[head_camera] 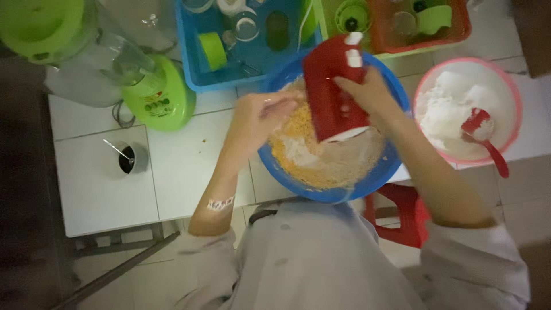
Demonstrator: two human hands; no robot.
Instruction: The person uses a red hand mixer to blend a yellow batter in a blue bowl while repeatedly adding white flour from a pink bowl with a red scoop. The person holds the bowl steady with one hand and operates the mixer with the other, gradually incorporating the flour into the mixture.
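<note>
Flour-like white powder lies over orange-yellow crumbs in the blue bowl (383, 172), which sits on the white tiled desk (97, 195) just in front of the person. The right hand (367, 92) has its grip wrapped around a red carton (330, 92), fingers pressed against its side, holding it tilted over the bowl; the carton's long axis runs from the far rim down toward the bowl's middle, with the lower, white-edged end pointing into the mixture. The left hand (267, 112) hovers at the bowl's left rim, just beside the carton, fingers loosely curled; whether it pinches anything cannot be told through the blur. Well to the right stands a pink bowl (511, 86) of white powder with a red scoop (485, 135) in it. A green blender base (160, 95) stands to the far left.
</note>
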